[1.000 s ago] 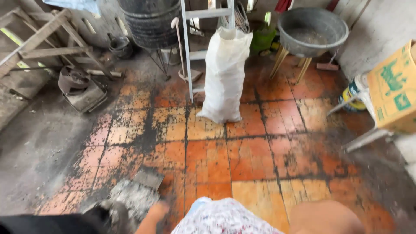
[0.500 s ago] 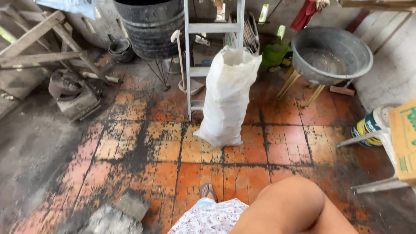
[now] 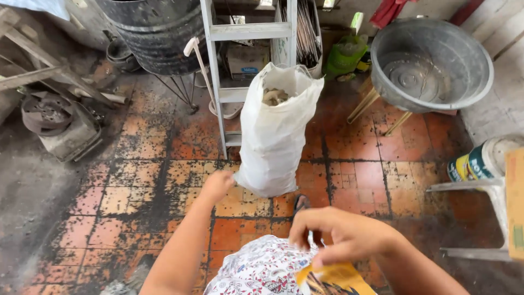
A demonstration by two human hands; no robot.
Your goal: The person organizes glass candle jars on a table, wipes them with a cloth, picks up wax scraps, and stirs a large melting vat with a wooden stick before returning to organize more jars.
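The sack (image 3: 275, 136) stands before the ladder (image 3: 240, 65), basin (image 3: 431, 63) perhaps behind-right.

We list a woven plastic sack (image 3: 275, 136), white, matt and creased, open-topped with rough, dull lumps inside. Our right hand (image 3: 341, 237) pinches a glossy yellow printed packet (image 3: 333, 279); our left hand (image 3: 216, 184) sits near the sack's lower corner. We wear thin patterned cloth (image 3: 259, 270), soft and matt. The floor tiles (image 3: 355, 180) are orange ceramic, worn, sooty and rough at the joints. The stepladder (image 3: 218, 82) is painted metal, pale grey, scuffed. The basin (image 3: 431, 63) is dull grey metal, dented and dusty. The barrel (image 3: 155, 33) is dark, ribbed metal, matt.
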